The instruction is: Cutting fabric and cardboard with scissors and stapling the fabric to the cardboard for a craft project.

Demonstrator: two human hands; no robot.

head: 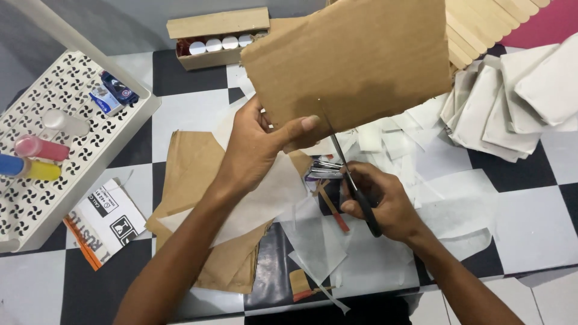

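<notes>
The left hand (256,147) held the brown cardboard sheet (355,57) above the floor, grip clamped on its lower edge. The right hand (379,201), grip closed on the scissors (352,180), had only entered that edge; most of the sheet remained uncut.

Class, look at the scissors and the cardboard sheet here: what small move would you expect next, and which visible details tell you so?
Probably closing the scissors to lengthen the cut upward. The right hand has the blades at the lower edge of the cardboard sheet, while the left hand pinches that edge beside them, steadying it.
</notes>
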